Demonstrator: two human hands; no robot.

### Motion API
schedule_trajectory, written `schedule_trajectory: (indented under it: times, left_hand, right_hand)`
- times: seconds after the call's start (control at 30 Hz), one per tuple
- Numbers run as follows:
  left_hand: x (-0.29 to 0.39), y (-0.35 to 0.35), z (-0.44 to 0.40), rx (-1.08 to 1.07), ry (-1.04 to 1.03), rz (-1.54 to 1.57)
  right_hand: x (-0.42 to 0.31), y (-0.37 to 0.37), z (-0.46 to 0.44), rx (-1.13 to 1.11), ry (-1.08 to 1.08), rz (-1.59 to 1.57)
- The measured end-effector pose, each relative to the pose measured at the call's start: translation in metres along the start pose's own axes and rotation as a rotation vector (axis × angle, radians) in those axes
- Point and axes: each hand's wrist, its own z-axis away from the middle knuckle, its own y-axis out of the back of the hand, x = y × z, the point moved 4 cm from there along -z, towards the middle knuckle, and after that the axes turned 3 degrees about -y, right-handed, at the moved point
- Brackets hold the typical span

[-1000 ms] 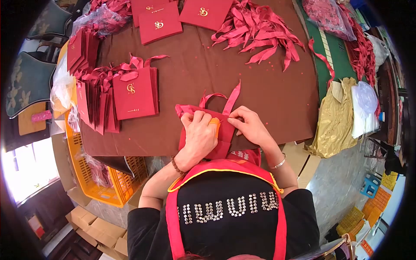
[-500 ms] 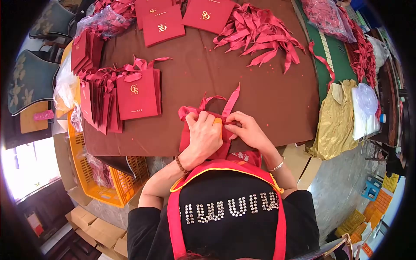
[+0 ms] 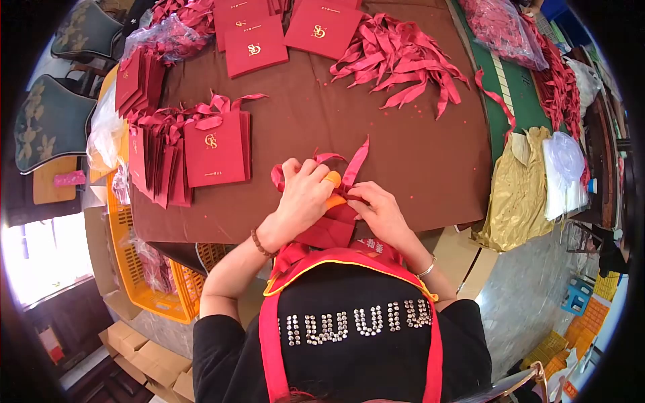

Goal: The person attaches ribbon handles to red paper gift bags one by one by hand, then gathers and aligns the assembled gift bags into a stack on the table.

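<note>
Lying partly under the fingers (image 3: 366, 193), red bag (image 3: 326, 233), ribbon end (image 3: 357, 162) poking beyond

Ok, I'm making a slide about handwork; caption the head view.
Left hand and right hand handle a red bag at a brown-covered table, loose ribbons beyond.

I see left hand (image 3: 306, 195) and right hand (image 3: 379, 209) holding a bag (image 3: 329, 232) by the near edge of the table (image 3: 416, 161); left of the grip, ribboned bags (image 3: 216, 151) stand; ahead, slightly left, flat bags (image 3: 256, 50) lie; ahead right, a ribbon heap (image 3: 410, 60); below left, a crate (image 3: 138, 279).
</note>
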Motion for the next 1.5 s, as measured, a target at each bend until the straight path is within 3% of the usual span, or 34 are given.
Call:
schedule_trajectory:
  times: [0.1,0.17,0.3,0.57,0.77,0.9,1.03,1.1,1.13,1.23,1.3,1.37,1.4,1.5]
  left_hand:
    - [-0.005,0.008,-0.008,-0.039,-0.023,0.029]
    - [-0.015,0.004,-0.012,-0.287,0.060,0.361]
    - [-0.027,0.003,-0.031,-0.620,0.206,0.356]
    - [-0.031,-0.020,-0.045,-0.840,0.428,0.386]
    - [-0.026,-0.023,-0.038,-0.718,0.558,0.384]
    - [-0.021,-0.029,-0.039,-0.605,0.500,0.323]
    - [-0.022,-0.023,-0.052,-0.358,0.495,0.373]
    - [-0.015,-0.008,-0.066,-0.111,0.347,0.480]
    - [-0.016,-0.004,-0.074,-0.255,0.331,0.523]
    - [-0.021,0.008,-0.078,-0.372,0.388,0.676]
    - [-0.040,0.014,-0.077,-0.093,0.178,0.518]
    - [-0.078,0.030,-0.073,0.068,0.271,0.620]
    - [-0.095,0.036,-0.063,-0.009,0.454,0.753]
    - [-0.104,0.032,-0.025,-0.062,0.438,0.814]
  right_hand:
    - [0.003,-0.002,0.001,0.042,0.096,0.140]
    - [0.003,-0.004,0.002,0.068,0.162,0.228]
    - [-0.005,-0.008,0.004,0.124,0.195,0.311]
    - [-0.001,-0.014,0.006,0.176,0.156,0.391]
    - [0.002,-0.015,0.007,0.183,0.171,0.389]
    - [0.001,-0.010,0.002,0.182,0.177,0.325]
    - [0.002,-0.010,-0.001,0.106,0.239,0.259]
    - [0.000,-0.010,-0.005,0.098,0.236,0.225]
    - [0.003,-0.009,-0.006,0.100,0.199,0.174]
    - [0.008,-0.004,-0.010,0.046,0.103,0.078]
    - [0.012,-0.004,-0.010,-0.008,0.034,0.040]
    - [0.018,-0.004,-0.012,-0.010,0.034,-0.032]
    - [0.016,-0.003,-0.013,0.032,0.058,0.023]
    - [0.009,0.014,-0.018,-0.004,0.046,0.025]
